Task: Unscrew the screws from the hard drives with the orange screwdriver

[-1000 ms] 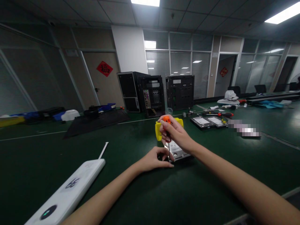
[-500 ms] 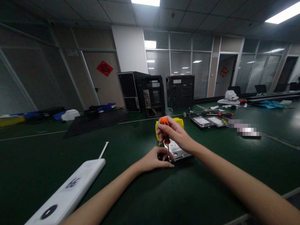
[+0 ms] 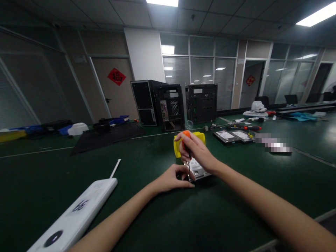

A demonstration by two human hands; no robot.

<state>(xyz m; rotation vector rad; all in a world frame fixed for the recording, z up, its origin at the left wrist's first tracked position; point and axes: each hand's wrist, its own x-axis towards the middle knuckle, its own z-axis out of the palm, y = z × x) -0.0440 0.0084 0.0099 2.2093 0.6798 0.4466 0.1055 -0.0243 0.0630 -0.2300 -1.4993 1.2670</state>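
A silver hard drive (image 3: 200, 170) lies on the green table, in front of a yellow object (image 3: 201, 137). Wrapped round the orange and black handle of a screwdriver (image 3: 186, 134) is my right hand (image 3: 197, 148). The shaft points down at the drive's near left corner. My left hand (image 3: 173, 179) grips that same corner, thumb along the near side and fingers curled beside the shaft. The screwdriver's tip is too small to make out.
Two more hard drives (image 3: 226, 136) lie at the right, near a red and black screwdriver (image 3: 253, 128). Computer cases (image 3: 201, 103) stand at the back. A white device marked 39 (image 3: 76, 213) lies at the front left, and a black mat (image 3: 105, 138) behind it.
My right hand has turned on the screwdriver handle, its index finger now reaching out to the left over the top. My left hand stays at the drive's corner.
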